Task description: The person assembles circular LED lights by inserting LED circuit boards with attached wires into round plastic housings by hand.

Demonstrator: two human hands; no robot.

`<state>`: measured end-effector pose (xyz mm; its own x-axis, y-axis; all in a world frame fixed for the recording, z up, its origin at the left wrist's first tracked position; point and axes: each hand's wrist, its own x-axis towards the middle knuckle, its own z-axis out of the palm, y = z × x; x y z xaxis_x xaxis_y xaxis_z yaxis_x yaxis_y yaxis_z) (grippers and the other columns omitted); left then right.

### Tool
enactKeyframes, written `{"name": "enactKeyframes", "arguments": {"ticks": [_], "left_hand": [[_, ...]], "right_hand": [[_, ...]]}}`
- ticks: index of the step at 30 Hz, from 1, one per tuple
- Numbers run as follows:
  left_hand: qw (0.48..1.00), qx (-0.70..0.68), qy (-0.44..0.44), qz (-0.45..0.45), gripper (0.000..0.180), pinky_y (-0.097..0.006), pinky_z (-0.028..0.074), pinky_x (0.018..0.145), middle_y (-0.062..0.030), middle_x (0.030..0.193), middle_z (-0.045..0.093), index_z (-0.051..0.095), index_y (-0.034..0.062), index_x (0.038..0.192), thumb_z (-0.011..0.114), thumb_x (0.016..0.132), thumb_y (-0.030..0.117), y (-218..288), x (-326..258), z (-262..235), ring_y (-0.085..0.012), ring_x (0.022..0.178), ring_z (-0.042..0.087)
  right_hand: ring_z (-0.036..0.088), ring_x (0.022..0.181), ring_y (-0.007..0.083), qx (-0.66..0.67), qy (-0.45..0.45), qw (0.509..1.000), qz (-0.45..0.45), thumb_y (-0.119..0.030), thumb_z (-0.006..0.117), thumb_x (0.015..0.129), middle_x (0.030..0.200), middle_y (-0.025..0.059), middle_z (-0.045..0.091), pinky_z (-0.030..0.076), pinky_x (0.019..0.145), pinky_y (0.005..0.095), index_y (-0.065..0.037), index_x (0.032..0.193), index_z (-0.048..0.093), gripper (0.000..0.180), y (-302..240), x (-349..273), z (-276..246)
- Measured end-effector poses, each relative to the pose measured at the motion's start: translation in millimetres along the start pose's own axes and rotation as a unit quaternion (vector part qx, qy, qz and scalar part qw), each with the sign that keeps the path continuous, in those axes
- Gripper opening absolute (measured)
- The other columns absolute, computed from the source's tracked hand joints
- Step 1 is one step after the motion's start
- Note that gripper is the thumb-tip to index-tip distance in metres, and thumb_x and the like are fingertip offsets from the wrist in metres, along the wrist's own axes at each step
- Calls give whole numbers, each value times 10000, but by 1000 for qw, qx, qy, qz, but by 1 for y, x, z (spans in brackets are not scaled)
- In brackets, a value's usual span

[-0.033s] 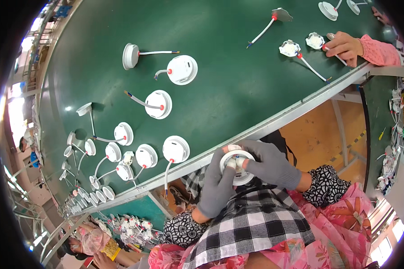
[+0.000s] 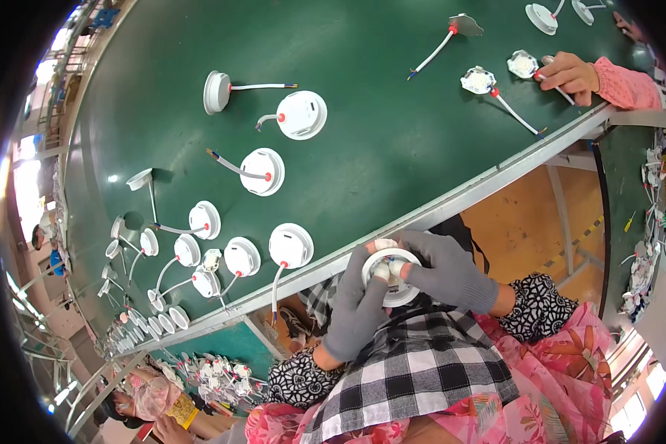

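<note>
Both my hands, in grey gloves with bare or light fingertips, hold a round white downlight housing (image 2: 402, 297) above my lap, near the table's edge. My left hand (image 2: 357, 303) grips its left side, the thumb pressed inside the ring. From the right, my right hand (image 2: 444, 270) curls round the rim with its thumb also inside. The thumbs meet over the open centre and hide part of what lies within. Nearest to my left hand on the table is a white downlight (image 2: 290, 246) with a grey cable hanging over the edge.
The green table (image 2: 377, 111) carries several white downlights with cables, such as this one (image 2: 262, 172). At the right a co-worker's hand (image 2: 570, 78) holds the cable of an octagonal light board (image 2: 523, 64); another board (image 2: 479, 80) lies beside it. A metal rail (image 2: 451, 203) edges the table.
The co-worker's hand and the octagonal board have shifted slightly, the board tilting and its cable end swinging. My hands stay in nearly the same place on the downlight housing.
</note>
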<state>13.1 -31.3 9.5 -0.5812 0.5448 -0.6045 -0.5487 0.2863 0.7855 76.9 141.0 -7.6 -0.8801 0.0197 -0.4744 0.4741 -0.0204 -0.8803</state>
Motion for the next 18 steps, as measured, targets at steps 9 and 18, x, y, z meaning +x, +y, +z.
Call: {"name": "enactKeyframes", "arguments": {"ticks": [9,18], "left_hand": [[996,18,-71,-54,467,-195,502,576,-97,1099,616,386,31,1413,470,955,49,11,-9,-11,-93,789,634],[998,19,-17,-55,447,-198,470,523,-87,995,590,393,26,1360,474,921,16,2,-12,3,-88,711,588]], "right_hand": [[696,851,177,-58,-92,993,53,-227,594,922,987,128,704,547,770,316,-38,1268,607,394,-13,4,-3],[675,757,141,-11,-81,994,65,-243,606,907,965,114,711,549,715,287,-35,1254,637,405,5,11,2]]}}
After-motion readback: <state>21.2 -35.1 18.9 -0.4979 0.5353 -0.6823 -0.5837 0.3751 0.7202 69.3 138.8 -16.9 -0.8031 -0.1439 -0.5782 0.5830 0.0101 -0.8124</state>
